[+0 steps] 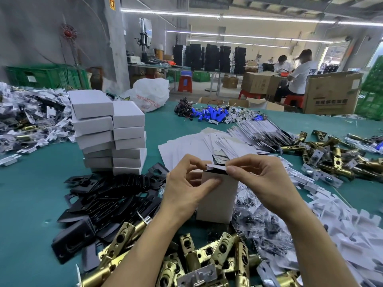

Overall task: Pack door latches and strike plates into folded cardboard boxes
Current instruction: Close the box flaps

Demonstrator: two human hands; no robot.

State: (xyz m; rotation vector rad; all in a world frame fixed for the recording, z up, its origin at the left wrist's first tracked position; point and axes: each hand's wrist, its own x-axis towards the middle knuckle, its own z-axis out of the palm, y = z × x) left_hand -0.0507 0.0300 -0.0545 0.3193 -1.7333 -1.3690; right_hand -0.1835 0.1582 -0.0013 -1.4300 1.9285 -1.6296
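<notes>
I note cardboard box [219, 201] upright on green table [31, 204], between black strike plates [112, 195] and bagged parts [255, 214], behind brass latches [217, 257]; left hand [184, 189] grips box side, right hand [263, 181] pinches top flap [215, 167].

Matt grey-white paperboard on the cardboard box [217, 195] at centre, smooth and unprinted, matt black metal strike plates [107, 195] lower left, shiny brass-toned metal latches [207, 255] along the bottom, crinkly glossy clear plastic bags [255, 214] right of centre, dull teal table cover [31, 193] at left, cloth-like
</notes>
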